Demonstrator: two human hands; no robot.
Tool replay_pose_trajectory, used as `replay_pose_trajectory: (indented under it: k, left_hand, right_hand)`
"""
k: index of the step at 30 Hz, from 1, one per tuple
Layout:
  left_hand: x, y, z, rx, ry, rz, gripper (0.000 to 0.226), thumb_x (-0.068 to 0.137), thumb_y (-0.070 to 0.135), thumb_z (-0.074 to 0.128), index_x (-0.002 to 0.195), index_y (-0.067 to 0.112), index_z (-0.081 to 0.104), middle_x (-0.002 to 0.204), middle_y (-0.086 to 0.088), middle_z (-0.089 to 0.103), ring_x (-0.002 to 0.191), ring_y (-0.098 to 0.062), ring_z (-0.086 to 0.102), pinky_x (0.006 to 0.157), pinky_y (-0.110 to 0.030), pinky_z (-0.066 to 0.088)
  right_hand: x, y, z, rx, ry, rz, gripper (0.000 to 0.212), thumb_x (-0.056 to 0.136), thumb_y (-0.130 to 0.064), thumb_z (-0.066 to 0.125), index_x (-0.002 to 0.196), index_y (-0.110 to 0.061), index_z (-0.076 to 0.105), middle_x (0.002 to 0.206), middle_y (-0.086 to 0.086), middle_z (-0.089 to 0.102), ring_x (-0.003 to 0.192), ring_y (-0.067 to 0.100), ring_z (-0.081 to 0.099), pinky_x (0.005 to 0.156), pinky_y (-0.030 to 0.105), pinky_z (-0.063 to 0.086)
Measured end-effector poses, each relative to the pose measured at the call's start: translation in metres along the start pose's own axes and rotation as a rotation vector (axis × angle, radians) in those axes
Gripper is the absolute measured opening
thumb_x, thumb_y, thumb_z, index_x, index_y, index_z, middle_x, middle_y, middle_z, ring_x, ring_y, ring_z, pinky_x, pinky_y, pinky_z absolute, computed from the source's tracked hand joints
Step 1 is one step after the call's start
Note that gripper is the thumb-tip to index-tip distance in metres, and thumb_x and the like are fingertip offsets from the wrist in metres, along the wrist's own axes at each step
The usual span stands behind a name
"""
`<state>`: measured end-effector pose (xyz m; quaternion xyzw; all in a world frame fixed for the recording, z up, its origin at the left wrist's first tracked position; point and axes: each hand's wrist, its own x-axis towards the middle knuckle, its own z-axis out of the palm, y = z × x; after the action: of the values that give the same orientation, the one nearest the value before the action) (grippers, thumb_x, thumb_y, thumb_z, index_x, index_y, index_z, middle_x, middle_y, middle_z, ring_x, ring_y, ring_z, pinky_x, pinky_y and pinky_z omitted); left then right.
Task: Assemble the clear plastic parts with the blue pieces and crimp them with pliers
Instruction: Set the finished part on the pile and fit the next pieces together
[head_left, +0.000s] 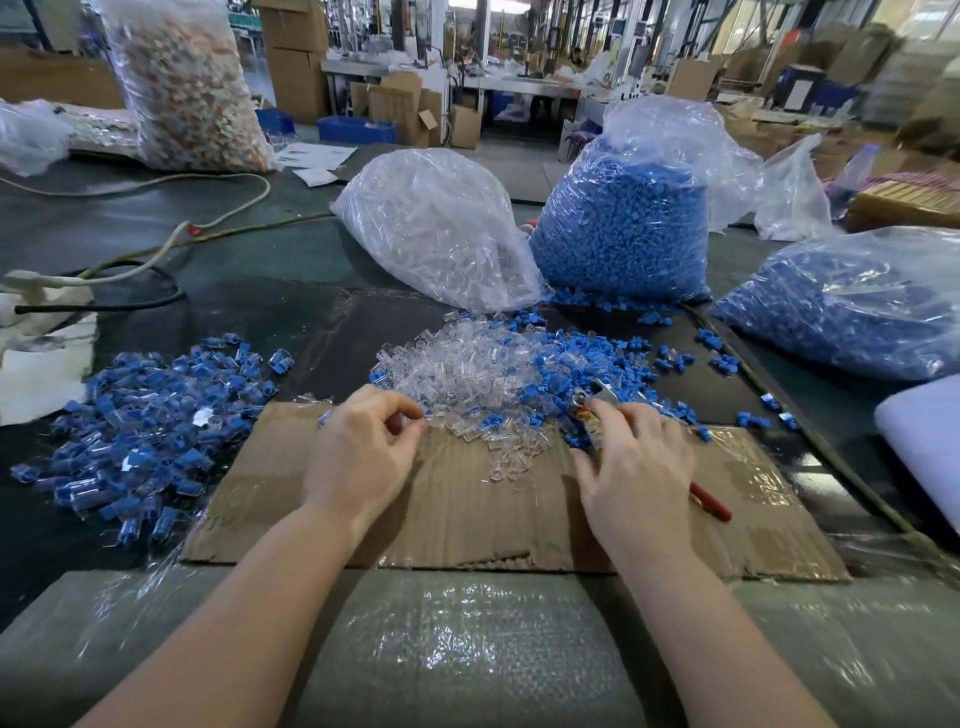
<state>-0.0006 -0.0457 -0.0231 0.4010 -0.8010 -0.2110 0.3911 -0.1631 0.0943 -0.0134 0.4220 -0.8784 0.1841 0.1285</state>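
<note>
Your left hand pinches at the near edge of the clear parts, which lie just ahead of it. Your right hand grasps the pliers, nose pointing away toward the blue pieces.

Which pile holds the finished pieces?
Start at the cardboard sheet under both hands. Just off its left edge lies the finished pile: blue pieces seated inside clear shells, unlike the loose mixed heap ahead.

We found no legible text, labels or nos. anywhere; the paper sheets at the far end of the counter carried print too blurred to read.
</note>
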Motion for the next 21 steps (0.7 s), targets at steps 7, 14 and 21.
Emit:
replay_pose_trajectory:
  k: [7, 14, 21]
  left_hand:
    - [-0.006, 0.029, 0.031, -0.129, -0.402, 0.129, 0.03, 0.075, 0.02, 0.076, 0.104, 0.021, 0.069, 0.083, 0.019, 0.05, 0.071, 0.004, 0.051, 0.07, 0.0, 0.037]
    - [-0.01, 0.026, 0.038, -0.164, -0.325, 0.029, 0.012, 0.079, 0.016, 0.072, 0.09, 0.019, 0.07, 0.082, 0.016, 0.054, 0.075, 0.002, 0.052, 0.07, -0.001, 0.037]
    - [-0.014, 0.025, 0.042, -0.161, -0.273, 0.026, 0.021, 0.078, 0.014, 0.073, 0.098, 0.016, 0.065, 0.084, 0.012, 0.055, 0.074, 0.006, 0.05, 0.07, 0.001, 0.036]
  right_hand:
    - [0.001, -0.023, 0.012, 0.107, -0.132, -0.11, 0.031, 0.092, -0.015, 0.047, 0.117, -0.028, 0.059, 0.114, -0.008, 0.059, 0.113, 0.016, 0.046, 0.094, 0.033, 0.031]
    - [0.007, -0.02, 0.013, 0.016, -0.015, 0.006, 0.018, 0.094, -0.02, 0.047, 0.103, -0.027, 0.062, 0.104, -0.007, 0.06, 0.102, 0.017, 0.049, 0.085, 0.033, 0.024]
    - [0.015, -0.019, 0.016, -0.127, -0.063, 0.021, 0.025, 0.094, -0.017, 0.044, 0.107, -0.025, 0.063, 0.114, -0.001, 0.051, 0.108, 0.022, 0.04, 0.089, 0.038, 0.026]
